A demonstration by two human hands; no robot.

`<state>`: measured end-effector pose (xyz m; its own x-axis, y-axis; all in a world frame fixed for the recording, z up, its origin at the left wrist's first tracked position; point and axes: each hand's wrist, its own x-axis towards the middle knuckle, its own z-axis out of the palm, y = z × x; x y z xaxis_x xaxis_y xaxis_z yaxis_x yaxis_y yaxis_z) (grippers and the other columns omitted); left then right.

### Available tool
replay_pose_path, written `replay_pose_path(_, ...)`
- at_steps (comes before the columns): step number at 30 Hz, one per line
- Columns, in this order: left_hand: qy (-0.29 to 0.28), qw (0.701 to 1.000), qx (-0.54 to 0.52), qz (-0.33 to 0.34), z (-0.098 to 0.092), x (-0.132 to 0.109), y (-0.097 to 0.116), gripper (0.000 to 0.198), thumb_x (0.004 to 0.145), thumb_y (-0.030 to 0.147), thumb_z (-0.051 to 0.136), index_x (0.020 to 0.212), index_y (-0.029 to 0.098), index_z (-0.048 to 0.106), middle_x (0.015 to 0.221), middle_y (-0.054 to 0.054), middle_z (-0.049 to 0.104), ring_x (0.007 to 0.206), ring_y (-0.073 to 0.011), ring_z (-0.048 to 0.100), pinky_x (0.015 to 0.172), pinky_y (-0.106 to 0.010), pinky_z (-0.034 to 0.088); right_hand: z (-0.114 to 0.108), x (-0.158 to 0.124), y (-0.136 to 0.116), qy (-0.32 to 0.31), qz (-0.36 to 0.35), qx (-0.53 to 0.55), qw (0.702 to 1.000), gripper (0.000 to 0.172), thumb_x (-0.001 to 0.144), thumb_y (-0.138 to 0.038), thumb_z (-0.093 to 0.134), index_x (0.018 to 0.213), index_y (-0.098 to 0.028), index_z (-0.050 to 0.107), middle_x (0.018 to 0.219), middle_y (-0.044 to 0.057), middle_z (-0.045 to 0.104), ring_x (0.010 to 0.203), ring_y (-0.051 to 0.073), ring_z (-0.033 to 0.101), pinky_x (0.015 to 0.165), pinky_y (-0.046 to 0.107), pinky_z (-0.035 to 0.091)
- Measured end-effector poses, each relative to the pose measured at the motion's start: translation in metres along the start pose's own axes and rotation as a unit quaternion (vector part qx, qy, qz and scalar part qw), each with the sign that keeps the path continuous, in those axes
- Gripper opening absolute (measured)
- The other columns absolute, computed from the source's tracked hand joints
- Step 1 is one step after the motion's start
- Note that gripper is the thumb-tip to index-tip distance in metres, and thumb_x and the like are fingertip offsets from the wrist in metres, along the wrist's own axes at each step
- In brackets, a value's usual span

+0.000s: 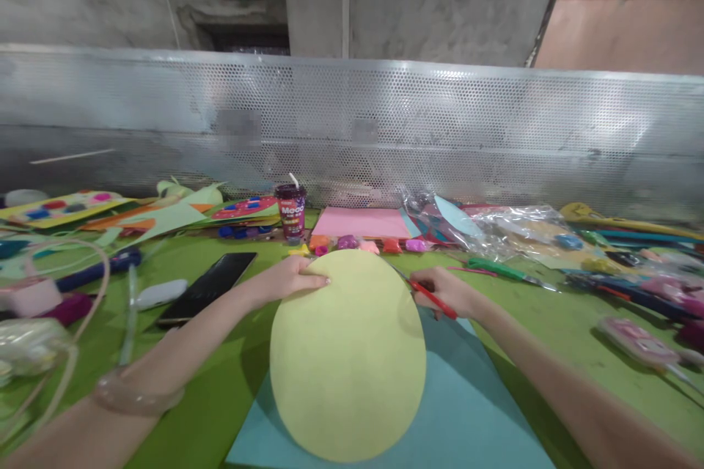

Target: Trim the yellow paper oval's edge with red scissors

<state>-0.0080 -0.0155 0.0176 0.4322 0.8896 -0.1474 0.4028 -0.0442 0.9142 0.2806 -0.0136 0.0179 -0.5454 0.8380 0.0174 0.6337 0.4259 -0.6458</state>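
A pale yellow-green paper oval (348, 355) is held up over a light blue sheet (467, 410) on the green table. My left hand (289, 280) pinches the oval's upper left edge, thumb on top. My right hand (446, 293) is closed round red-handled scissors (432, 297) at the oval's upper right edge; the blades point toward the paper.
A black phone (207, 286) lies left of my left hand. A dark red cup (290, 211), a pink sheet (366, 223), small coloured clay bits (352, 242), green scissors (498, 270), plastic bags and pens crowd the back and right. A perforated metal wall (352, 124) stands behind.
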Motion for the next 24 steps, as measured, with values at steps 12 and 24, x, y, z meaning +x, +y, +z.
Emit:
replay_pose_path(12, -0.004, 0.999, 0.033, 0.011, -0.0020, 0.0017, -0.0039, 0.028, 0.065, 0.042, 0.058, 0.077, 0.018, 0.067, 0.076, -0.003, 0.069, 0.064, -0.0192, 0.063, 0.054, -0.025, 0.047, 0.0004, -0.0002, -0.0021, -0.003, 0.011, -0.012, 1.000, 0.009, 0.065, -0.015, 0.041, 0.056, -0.015, 0.044, 0.047, -0.004, 0.046, 0.037, 0.007, 0.045, 0.033, 0.015, 0.031)
replay_pose_path(24, -0.003, 0.999, 0.034, 0.004, -0.0017, 0.0016, -0.0028, 0.026, 0.066, 0.042, 0.058, 0.077, 0.020, 0.066, 0.077, -0.002, 0.069, 0.065, -0.0187, 0.063, 0.056, -0.025, 0.047, -0.0002, -0.0014, 0.0021, -0.003, 0.043, 0.049, 0.998, 0.016, 0.069, -0.026, 0.044, 0.057, -0.017, 0.038, 0.046, -0.005, 0.042, 0.034, 0.007, 0.046, 0.031, 0.016, 0.033)
